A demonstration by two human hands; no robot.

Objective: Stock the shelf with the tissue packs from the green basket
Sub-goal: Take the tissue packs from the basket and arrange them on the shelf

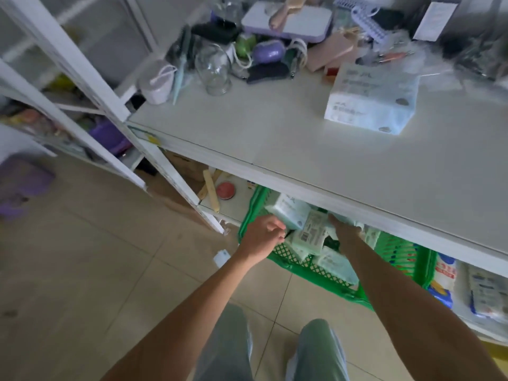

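Observation:
A green basket (395,254) stands on the floor, half under the white shelf (316,160). Several pale green tissue packs (308,232) lie in it. Both my arms reach down into the basket. My left hand (264,235) is at its left rim, fingers curled beside a tissue pack (290,213); I cannot tell if it grips it. My right hand (345,229) reaches among the packs with its fingers hidden under the shelf edge. One large tissue pack (371,99) stands on the shelf top at the right.
The back of the shelf top holds clutter: a glass jar (213,68), a purple case (287,20), brushes and small items. Packaged goods (467,287) sit on the lower shelf at the right. A white rack (82,86) stands at the left over tiled floor.

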